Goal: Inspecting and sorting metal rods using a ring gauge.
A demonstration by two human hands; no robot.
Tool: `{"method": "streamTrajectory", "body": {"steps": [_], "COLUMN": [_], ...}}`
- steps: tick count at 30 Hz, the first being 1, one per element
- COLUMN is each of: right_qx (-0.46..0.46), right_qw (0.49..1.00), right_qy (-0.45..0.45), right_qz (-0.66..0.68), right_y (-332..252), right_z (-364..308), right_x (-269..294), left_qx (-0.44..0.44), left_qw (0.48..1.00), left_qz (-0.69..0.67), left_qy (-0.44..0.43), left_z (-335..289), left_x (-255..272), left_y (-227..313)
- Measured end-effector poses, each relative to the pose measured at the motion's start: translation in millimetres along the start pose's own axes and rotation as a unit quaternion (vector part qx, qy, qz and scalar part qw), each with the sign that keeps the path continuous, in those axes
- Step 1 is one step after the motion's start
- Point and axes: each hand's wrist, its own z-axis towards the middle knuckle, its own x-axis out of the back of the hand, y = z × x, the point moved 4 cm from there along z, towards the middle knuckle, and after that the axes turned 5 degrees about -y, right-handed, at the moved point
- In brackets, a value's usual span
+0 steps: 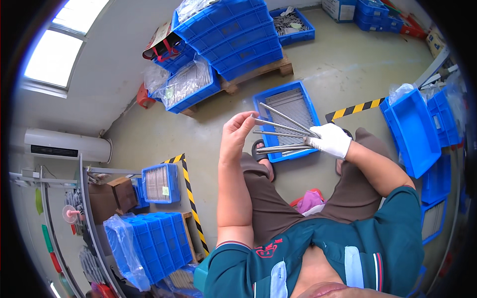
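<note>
Clenched around one end of several fanned metal rods (284, 127), the gloved right hand (330, 141) holds them above a blue tray (311, 102) of similar rods; the bare left hand (238, 133) pinches one rod's opposite tip between thumb and fingers.

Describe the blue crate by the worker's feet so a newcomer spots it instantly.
Find the tall stack of blue crates at the top of the picture. Below and right of it, on the floor, lies a shallow blue crate filled with rows of metal rods. Unlike the plastic-draped rod crate to its left, it appears behind a fan of held rods.
</note>
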Motion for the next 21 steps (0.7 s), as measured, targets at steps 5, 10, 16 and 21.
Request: {"method": "streamTrajectory", "body": {"steps": [5,10,16,21], "right_qx": [-0.026,-0.005,-0.008,-0.010], "right_qw": [0.991,0.999,0.999,0.999], "right_qy": [0.026,-0.046,-0.032,-0.030], "right_qz": [-0.125,0.018,0.008,-0.044], "right_y": [-8.7,0.7,-3.5,0.1], "right_z": [-2.6,-0.4,-1.7,0.8], "right_x": [5.4,1.3,-5.6,2.0], "left_qx": [0.029,0.016,0.017,0.005], "left_qw": [0.999,0.997,0.998,0.999], "left_qz": [0.001,-0.038,-0.029,0.023], "left_qy": [-0.021,-0.065,-0.054,0.047], "left_z": [-2.5,-2.8,-4.3,1.2], "left_x": [3.9,0.4,-0.4,23.5], "left_y": [-3.4,0.3,-2.3,-0.5]}}
